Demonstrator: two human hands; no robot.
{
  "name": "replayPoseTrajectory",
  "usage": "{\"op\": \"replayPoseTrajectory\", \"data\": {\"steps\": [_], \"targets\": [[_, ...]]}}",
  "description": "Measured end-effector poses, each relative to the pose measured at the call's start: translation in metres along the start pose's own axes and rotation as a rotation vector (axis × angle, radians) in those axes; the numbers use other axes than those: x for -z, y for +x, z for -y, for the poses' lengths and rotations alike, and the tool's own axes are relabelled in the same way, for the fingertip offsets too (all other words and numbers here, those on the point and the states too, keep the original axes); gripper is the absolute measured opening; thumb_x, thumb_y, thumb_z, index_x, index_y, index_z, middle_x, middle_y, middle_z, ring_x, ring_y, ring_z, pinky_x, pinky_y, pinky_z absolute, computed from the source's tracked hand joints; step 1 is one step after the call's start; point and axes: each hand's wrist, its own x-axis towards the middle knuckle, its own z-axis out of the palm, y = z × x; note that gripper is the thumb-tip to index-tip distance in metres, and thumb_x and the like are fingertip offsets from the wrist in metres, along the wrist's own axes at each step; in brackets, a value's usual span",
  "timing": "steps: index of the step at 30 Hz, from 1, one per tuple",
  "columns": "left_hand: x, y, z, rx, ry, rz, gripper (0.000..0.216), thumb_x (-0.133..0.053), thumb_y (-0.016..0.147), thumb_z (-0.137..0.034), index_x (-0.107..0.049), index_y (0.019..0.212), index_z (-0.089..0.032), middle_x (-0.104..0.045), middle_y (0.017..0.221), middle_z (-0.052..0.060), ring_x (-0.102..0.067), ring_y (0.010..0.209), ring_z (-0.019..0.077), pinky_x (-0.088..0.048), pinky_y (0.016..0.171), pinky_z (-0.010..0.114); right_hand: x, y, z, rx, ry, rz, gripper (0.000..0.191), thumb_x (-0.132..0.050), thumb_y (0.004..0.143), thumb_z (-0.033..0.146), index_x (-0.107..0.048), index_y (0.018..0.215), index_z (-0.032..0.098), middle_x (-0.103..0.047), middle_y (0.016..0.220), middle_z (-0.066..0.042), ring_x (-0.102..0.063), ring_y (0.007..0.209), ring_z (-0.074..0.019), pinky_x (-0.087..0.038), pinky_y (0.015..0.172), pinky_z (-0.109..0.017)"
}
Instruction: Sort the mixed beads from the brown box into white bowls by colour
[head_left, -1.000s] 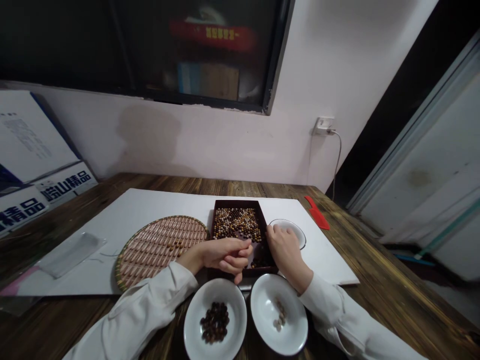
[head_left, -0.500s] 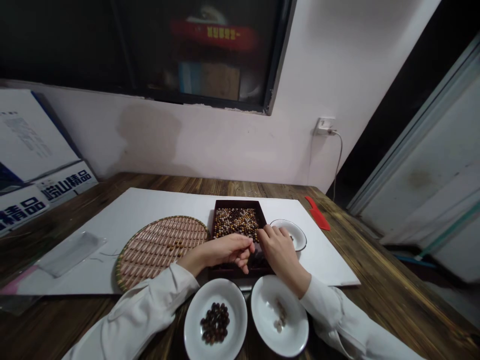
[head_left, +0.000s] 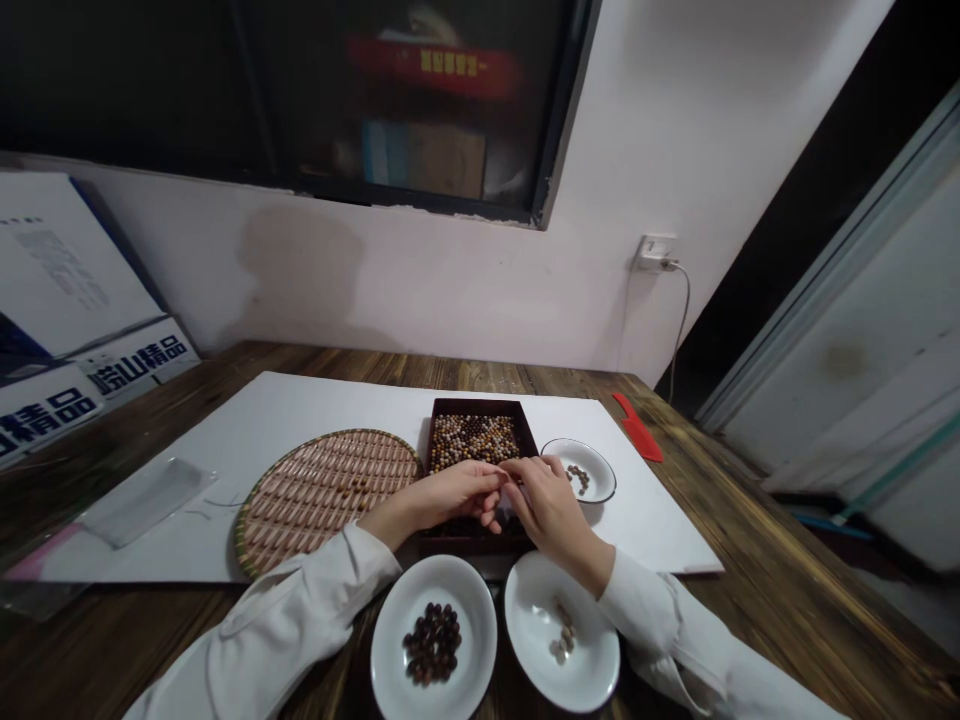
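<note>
Over the near half of the bead tray (head_left: 480, 404) on the worktop (head_left: 757, 570): left hand (head_left: 448, 495) palm-down, right hand (head_left: 546, 505) knuckles-up, forearms angled inward. Fingers (head_left: 489, 484) curled, tips pressed together, meeting mid-tray; cannot tell whether pinching a bead.

Three white bowls (head_left: 396, 618), one bead tray (head_left: 480, 405), one woven basket (head_left: 322, 490), perhaps one red comb (head_left: 637, 428).

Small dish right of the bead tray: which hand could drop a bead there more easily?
Probably the right hand: it hovers over the right side of the bead tray, next to the small dish, while the left hand sits further left and would have to cross over it.
</note>
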Motion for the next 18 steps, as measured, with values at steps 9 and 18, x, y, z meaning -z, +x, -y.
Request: {"op": "replayPoseTrajectory", "data": {"steps": [9,18], "targets": [[0.0,-0.0045,-0.0027,0.053,0.128,-0.022,0.038,-0.064,0.076,-0.05,-0.052,0.068,-0.016,-0.052,0.052,-0.005,-0.047,0.044,0.0078,-0.047,0.057,0.028,-0.004,-0.0011,-0.0019,0.05,-0.025,0.003,0.016,-0.049,0.093,0.02,-0.058,0.106,0.017,-0.068,0.096,-0.006,-0.057,0.089,-0.018,-0.037,0.082,-0.033],[-0.0025,-0.0031,-0.0052,0.024,0.152,-0.017,0.042,-0.06,0.079,-0.055,-0.051,0.067,-0.016,-0.051,0.051,-0.006,-0.042,0.041,0.0063,-0.046,0.056,0.027,-0.0081,-0.0026,-0.0027,-0.042,-0.027,-0.114,0.015,-0.052,0.093,0.02,-0.053,0.107,0.016,-0.069,0.094,-0.006,-0.061,0.081,-0.0167,-0.038,0.084,-0.033]]}}
